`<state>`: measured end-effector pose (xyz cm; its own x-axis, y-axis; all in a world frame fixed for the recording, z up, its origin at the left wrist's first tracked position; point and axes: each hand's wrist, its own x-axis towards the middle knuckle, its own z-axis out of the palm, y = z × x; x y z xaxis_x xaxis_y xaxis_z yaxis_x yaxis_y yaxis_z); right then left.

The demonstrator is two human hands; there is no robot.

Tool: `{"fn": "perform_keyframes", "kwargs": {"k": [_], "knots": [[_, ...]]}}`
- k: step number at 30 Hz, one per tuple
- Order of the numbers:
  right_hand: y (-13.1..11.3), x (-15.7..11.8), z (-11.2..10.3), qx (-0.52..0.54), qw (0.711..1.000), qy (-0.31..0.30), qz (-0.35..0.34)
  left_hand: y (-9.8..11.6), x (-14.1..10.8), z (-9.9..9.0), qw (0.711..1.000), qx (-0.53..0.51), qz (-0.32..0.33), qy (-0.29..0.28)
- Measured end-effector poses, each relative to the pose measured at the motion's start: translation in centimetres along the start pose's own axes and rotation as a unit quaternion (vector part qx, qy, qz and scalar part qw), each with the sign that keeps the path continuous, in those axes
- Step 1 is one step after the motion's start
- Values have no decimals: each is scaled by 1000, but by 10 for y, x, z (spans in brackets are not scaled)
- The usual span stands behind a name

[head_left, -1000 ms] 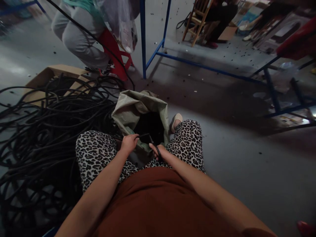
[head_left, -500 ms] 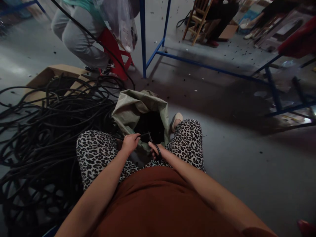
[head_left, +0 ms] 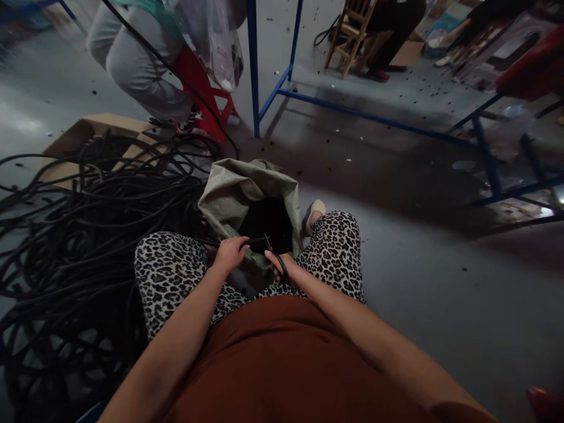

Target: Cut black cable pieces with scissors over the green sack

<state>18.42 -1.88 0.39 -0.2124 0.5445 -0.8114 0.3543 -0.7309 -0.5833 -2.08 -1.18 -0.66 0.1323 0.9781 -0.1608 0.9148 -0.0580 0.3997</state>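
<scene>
At the far left, a tangled pile of black cord (head_left: 132, 202) sprawls over the floor; its loops cross one another, so a pull on one strand could snag and drag others along. Just behind it, an open cardboard box (head_left: 112, 122) has more of the same cord lying in it and spilling over its edge. Next comes a co-worker's leg (head_left: 136, 70), near a red stool (head_left: 207, 111), and a clear plastic bag (head_left: 227, 59) whose contents I cannot make out

The left hand (head_left: 230, 255) pinches a length of cord (head_left: 256, 240) between thumb and fingers, its short end poking out over the near side of the sack (head_left: 227, 191); behind the hand it runs left past the patterned knee (head_left: 171, 258). If that pinch loosened, the end might slip or turn; if the fingers crept too near the end, a blade could nick them. The sack stands between the knees with its mouth wide and uneven; inside it is dark, and what lies there is too dim to name. Its near rim sags beneath the hands, so a dropped piece could catch on the fold or miss the opening

To the right, the right hand (head_left: 281, 267) is curled around the black handles of scissors (head_left: 278, 258), which point up toward the cord's end; whether the blades touch it, I cannot tell
</scene>
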Motion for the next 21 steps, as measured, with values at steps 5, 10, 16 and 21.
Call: {"fn": "perform_keyframes", "kwargs": {"k": [5,10,16,21], "knots": [[3,6,1,5,1000,29,2,-1,-1,-5,999,37,2,-3],[8,9,0,-41,999,21,22,5,-3,-2,996,87,3,-37],[8,4,-1,-87,996,22,16,4,-2,2,992,110,2,-58],[6,2,-1,-84,996,16,24,5,-2,2,992,113,-9,-63]]}}
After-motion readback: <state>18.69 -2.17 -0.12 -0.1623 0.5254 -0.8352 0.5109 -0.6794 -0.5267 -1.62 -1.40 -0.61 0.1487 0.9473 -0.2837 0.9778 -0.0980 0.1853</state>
